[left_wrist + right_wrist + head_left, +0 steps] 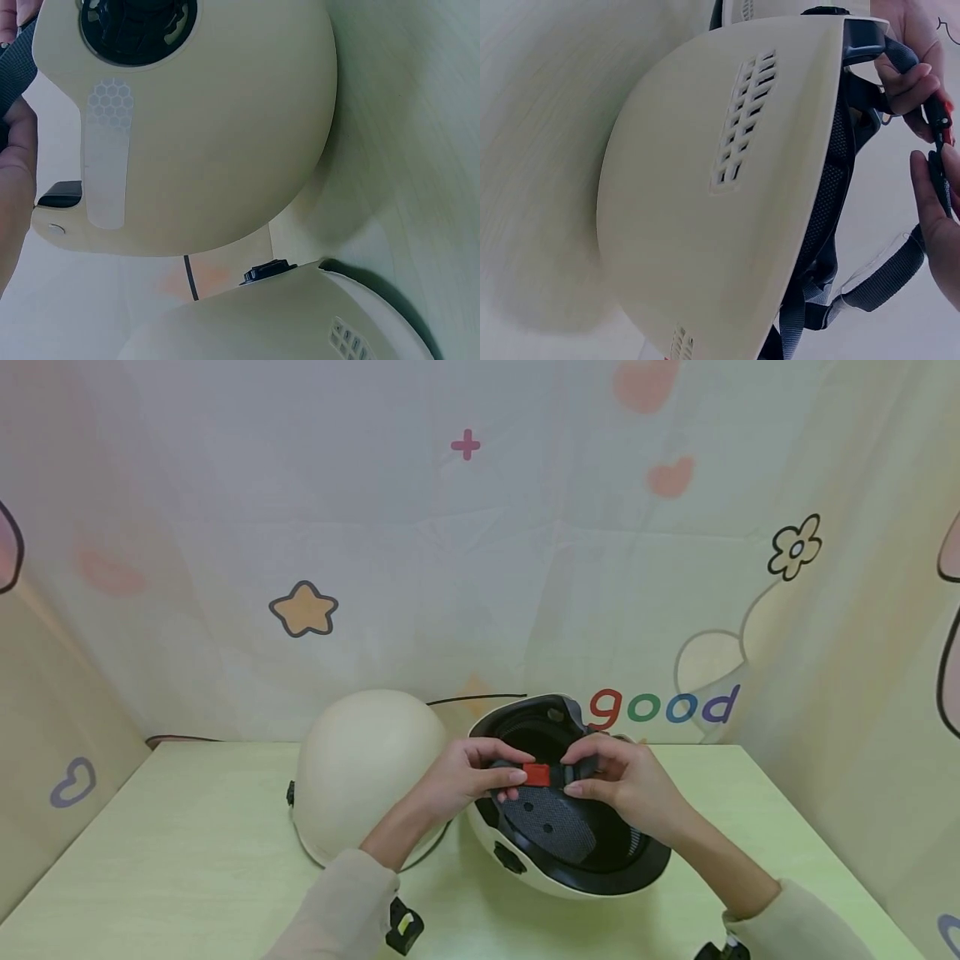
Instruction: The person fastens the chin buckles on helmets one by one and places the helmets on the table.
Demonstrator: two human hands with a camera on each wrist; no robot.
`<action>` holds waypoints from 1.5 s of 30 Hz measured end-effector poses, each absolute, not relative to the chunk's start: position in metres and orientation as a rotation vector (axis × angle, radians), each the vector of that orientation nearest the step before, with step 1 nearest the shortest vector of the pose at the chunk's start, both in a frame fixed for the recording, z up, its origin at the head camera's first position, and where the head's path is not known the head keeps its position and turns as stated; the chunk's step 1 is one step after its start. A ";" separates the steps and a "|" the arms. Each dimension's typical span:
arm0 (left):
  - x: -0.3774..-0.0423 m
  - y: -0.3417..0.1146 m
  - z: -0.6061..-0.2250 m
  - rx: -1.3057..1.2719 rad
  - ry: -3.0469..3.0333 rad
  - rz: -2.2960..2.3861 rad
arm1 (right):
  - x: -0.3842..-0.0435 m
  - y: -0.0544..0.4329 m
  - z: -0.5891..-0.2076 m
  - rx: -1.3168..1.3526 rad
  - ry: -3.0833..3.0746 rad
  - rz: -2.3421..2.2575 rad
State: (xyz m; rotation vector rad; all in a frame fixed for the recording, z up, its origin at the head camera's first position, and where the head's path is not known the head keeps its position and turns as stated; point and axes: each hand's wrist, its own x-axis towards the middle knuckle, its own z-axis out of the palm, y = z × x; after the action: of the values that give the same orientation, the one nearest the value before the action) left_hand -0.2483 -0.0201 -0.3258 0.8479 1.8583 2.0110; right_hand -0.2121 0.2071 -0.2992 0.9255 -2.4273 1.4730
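Note:
A cream helmet (538, 878) lies upturned on the table, its black padded inside facing up. Above its opening, both hands hold the chin strap's buckle (537, 775), which has a red part and a black part. My left hand (468, 772) pinches the red end between thumb and fingers. Thumb and fingers of my right hand (633, 781) grip the black end and its strap. The two ends meet in line; whether they are latched I cannot tell. In the right wrist view a padded strap (885, 281) hangs below the right hand.
A second cream helmet (367, 768) stands dome up just left of the upturned one. Both sit on a pale green table (187, 843). Behind the table hangs a printed curtain (420, 568), with a thin black cord (480, 697) along its foot.

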 end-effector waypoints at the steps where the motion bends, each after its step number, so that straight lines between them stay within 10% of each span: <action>1: -0.248 -0.020 -0.326 0.839 1.862 2.012 | -0.212 0.207 -0.299 0.920 -2.431 1.467; 45: -0.241 -0.019 -0.330 0.914 1.822 2.090 | -0.205 0.204 -0.297 0.902 -2.388 1.420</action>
State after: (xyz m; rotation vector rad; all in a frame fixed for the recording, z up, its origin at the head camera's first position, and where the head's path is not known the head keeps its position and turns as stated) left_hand -0.2411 -0.0189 -0.3300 0.9137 1.8217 2.0902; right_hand -0.2051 0.2043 -0.2967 0.9022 -2.3878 1.4204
